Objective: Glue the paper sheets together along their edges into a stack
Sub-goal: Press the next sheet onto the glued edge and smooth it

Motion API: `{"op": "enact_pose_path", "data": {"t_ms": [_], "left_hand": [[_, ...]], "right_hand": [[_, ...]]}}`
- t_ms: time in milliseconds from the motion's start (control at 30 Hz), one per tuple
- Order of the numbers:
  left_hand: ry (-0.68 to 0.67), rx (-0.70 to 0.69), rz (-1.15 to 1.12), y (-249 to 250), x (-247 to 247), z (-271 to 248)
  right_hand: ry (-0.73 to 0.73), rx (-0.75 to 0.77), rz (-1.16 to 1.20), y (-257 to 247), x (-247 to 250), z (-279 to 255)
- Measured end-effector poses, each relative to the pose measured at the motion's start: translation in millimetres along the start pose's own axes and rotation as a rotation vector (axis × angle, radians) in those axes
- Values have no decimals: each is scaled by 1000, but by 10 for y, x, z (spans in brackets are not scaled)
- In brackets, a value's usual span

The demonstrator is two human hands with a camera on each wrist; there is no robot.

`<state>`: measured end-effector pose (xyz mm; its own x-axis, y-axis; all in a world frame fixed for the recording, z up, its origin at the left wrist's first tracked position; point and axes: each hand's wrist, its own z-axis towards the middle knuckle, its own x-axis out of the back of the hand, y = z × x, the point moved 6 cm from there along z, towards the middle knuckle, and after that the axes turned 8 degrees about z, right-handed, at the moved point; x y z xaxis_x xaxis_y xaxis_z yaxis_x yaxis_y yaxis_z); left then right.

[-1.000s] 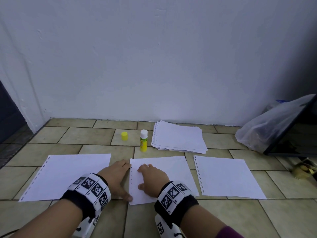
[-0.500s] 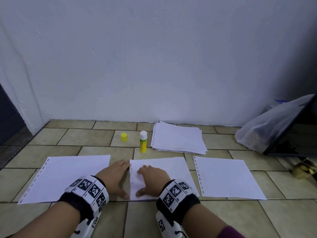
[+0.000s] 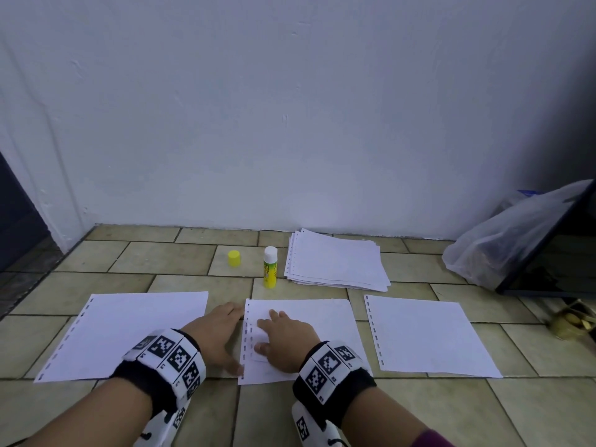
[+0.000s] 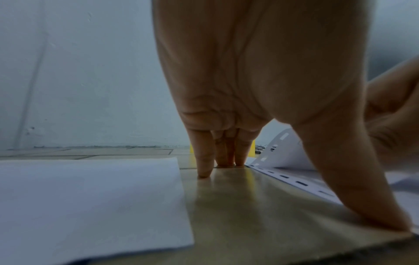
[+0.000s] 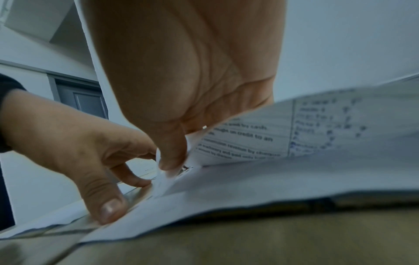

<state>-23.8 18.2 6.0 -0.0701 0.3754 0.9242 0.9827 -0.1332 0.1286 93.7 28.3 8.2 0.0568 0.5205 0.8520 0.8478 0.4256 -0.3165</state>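
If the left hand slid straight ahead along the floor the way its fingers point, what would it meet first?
Probably the upright yellow glue stick with a white top: the left hand points roughly that way over bare beige floor tiles, though the line may pass just left of it.

The left hand (image 3: 216, 337) is resting flat with straight fingers (image 4: 205, 157), thumb stretched aside. The right hand (image 3: 283, 340) is curling (thumb (image 5: 171, 154) underneath) and pinching a sheet's (image 3: 309, 321) edge.

— Where are you working?
— You're on the floor of a plain room, likely a home: beige floor tiles (image 3: 180, 262), a bare white wall (image 3: 290, 108), a plastic bag (image 3: 503, 243) in the corner.
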Motion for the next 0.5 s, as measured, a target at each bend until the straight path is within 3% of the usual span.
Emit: {"op": "enact_pose_path", "data": {"t_ms": [500], "left_hand": [[-14, 5, 7, -22, -26, 15]], "right_hand": [[-26, 5, -29, 13, 28, 3]]}}
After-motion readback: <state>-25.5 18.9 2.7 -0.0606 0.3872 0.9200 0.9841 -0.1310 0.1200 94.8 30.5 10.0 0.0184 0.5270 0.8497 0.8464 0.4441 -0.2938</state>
